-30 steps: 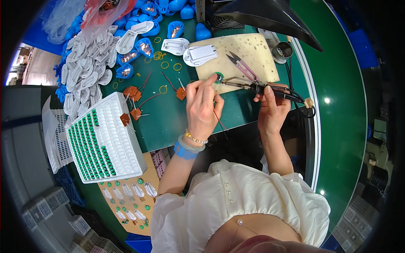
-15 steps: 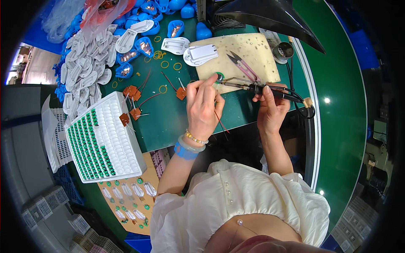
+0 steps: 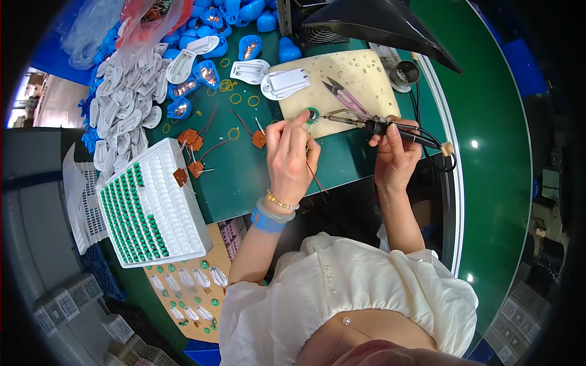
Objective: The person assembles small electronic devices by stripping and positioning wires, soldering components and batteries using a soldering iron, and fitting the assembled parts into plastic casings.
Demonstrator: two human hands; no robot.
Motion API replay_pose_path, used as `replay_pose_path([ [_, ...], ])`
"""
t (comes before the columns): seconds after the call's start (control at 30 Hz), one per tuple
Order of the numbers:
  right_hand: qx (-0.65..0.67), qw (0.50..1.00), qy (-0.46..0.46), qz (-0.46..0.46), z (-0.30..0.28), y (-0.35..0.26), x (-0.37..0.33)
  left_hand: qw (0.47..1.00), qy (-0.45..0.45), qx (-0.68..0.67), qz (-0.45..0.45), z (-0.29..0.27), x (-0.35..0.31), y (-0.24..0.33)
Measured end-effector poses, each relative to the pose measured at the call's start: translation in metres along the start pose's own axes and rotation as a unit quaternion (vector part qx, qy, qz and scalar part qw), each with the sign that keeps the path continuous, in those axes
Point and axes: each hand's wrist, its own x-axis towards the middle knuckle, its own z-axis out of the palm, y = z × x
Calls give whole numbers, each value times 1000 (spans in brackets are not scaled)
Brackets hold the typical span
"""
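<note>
My left hand (image 3: 289,155) is closed, its fingertips on a small round green circuit board (image 3: 312,119) with a dark centre, at the left edge of a cream pad (image 3: 360,66). A thin red wire (image 3: 317,179) trails out below this hand. In my right hand (image 3: 395,160) is a soldering iron (image 3: 379,127) with a black handle, gripped between thumb and fingers. Its thin metal end points left and reaches the board's right side; whether they touch, I cannot tell. Pink-handled snips (image 3: 345,97) lie on the pad just beyond the iron.
White plastic covers (image 3: 125,91) and blue shells (image 3: 207,73) are heaped at the far left. Orange-brown pieces with wires (image 3: 190,139) lie beside a white tray (image 3: 177,207) holding rows of green parts. A black hood (image 3: 378,30) overhangs the back; a metal cup (image 3: 405,73) stands right.
The whole view has shifted slightly. More of the circuit board's green rim shows, and the iron's end sits slightly farther right of its dark centre. Both hands keep their holds.
</note>
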Motion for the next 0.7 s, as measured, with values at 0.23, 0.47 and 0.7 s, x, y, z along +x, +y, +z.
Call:
replay_pose_path([
  [0.23,-5,1000,10,-1,0,1,-1,1000,2,7,0,1,0,0],
  [0.47,-8,1000,-8,3,0,1,-2,1000,3,6,-3,1,1,0],
  [0.7,-31,999,-27,8,4,8,-5,1000,0,1,9,0,1,0],
])
